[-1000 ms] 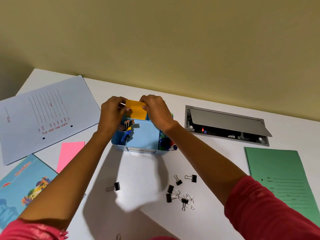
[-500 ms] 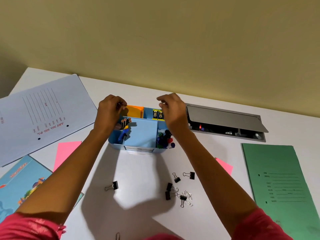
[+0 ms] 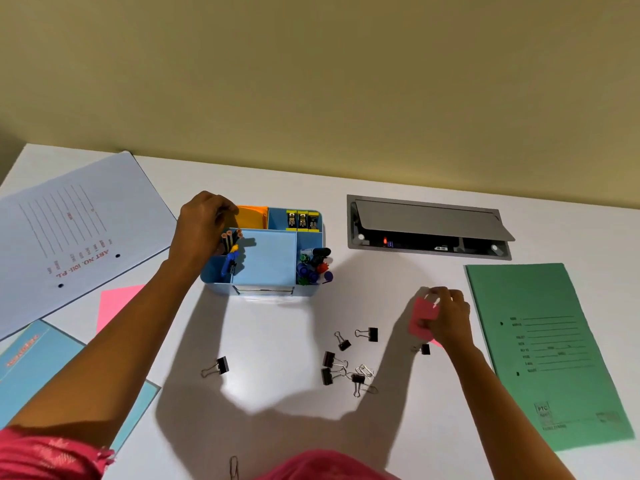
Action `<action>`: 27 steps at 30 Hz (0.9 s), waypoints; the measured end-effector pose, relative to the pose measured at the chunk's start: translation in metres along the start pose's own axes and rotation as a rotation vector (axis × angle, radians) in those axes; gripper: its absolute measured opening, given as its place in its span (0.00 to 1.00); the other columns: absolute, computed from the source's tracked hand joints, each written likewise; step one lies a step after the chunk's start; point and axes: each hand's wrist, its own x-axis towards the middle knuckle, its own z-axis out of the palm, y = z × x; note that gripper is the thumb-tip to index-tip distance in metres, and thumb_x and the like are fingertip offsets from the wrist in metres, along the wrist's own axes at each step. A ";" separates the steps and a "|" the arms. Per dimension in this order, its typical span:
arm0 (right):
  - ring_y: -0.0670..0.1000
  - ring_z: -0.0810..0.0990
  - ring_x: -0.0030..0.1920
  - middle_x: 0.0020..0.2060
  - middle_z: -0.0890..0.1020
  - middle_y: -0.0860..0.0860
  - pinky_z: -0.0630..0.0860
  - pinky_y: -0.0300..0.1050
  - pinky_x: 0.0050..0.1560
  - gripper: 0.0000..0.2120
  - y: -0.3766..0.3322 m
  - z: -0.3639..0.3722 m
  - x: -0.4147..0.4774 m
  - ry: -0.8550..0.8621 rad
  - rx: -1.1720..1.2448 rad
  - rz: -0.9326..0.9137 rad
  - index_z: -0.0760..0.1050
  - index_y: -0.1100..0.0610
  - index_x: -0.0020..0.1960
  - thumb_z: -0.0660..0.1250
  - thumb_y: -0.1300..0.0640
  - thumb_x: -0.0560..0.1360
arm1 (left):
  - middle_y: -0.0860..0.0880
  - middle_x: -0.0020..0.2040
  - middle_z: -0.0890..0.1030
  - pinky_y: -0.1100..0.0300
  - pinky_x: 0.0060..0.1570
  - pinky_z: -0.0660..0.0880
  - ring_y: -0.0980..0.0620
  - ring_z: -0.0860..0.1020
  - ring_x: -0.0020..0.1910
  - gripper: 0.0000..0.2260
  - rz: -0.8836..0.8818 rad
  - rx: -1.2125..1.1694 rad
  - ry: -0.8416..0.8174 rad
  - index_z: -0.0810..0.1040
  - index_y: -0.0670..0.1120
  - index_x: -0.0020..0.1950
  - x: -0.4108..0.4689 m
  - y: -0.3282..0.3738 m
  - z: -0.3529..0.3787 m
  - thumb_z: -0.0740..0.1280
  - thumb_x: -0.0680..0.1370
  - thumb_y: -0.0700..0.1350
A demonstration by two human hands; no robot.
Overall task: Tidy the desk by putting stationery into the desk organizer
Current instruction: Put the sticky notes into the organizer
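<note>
Head view: the white desk (image 3: 277, 341) runs up to a yellowish wall. A pale file folder (image 3: 79, 230) lies at the far left, with a light-blue book (image 3: 41, 368) and a pink sheet (image 3: 117, 303) just below it. A green file folder (image 3: 547, 348) lies at the right. Behind that, a grey cable hatch (image 3: 429, 226) is set into the desktop.

The blue desk organizer (image 3: 263, 258) stands mid-desk, left of the hatch. It has an orange sticky-note pad (image 3: 252, 216) in its back-left compartment and small yellow-and-black items (image 3: 302, 220) beside that. Pencils (image 3: 230, 239) stand along its left side and markers (image 3: 313, 268) along its right.

The left hand (image 3: 201, 226) is curled over the organizer's back-left corner, fingertips at the orange pad. I can't tell whether they pinch anything.

The right hand (image 3: 450, 317) is well apart from the organizer, near the green folder. Its fingers and thumb pinch a pink sticky-note pad (image 3: 422, 315), tilted off the desk.

Black binder clips (image 3: 332, 367) lie scattered in front of the organizer, and a paper clip (image 3: 233, 465) lies at the near edge.
</note>
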 end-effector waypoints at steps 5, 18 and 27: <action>0.63 0.70 0.56 0.54 0.76 0.60 0.68 0.50 0.47 0.28 0.000 0.002 0.001 0.002 -0.043 0.025 0.71 0.60 0.59 0.78 0.60 0.63 | 0.39 0.55 0.78 0.53 0.49 0.75 0.40 0.77 0.51 0.23 -0.020 0.011 -0.073 0.80 0.40 0.55 -0.004 0.006 -0.005 0.77 0.61 0.29; 0.60 0.76 0.50 0.50 0.79 0.60 0.67 0.51 0.51 0.09 -0.029 -0.015 0.008 0.223 -0.023 -0.111 0.79 0.62 0.47 0.73 0.58 0.71 | 0.39 0.58 0.77 0.50 0.56 0.74 0.40 0.77 0.56 0.11 -0.051 -0.072 -0.027 0.80 0.41 0.56 -0.005 0.009 -0.011 0.68 0.75 0.33; 0.54 0.79 0.38 0.39 0.81 0.57 0.72 0.37 0.37 0.07 -0.191 -0.071 -0.029 0.508 0.261 -0.751 0.75 0.62 0.43 0.72 0.66 0.71 | 0.41 0.57 0.79 0.59 0.54 0.74 0.43 0.78 0.56 0.10 -0.052 -0.147 0.084 0.80 0.41 0.56 -0.011 0.005 -0.013 0.65 0.77 0.34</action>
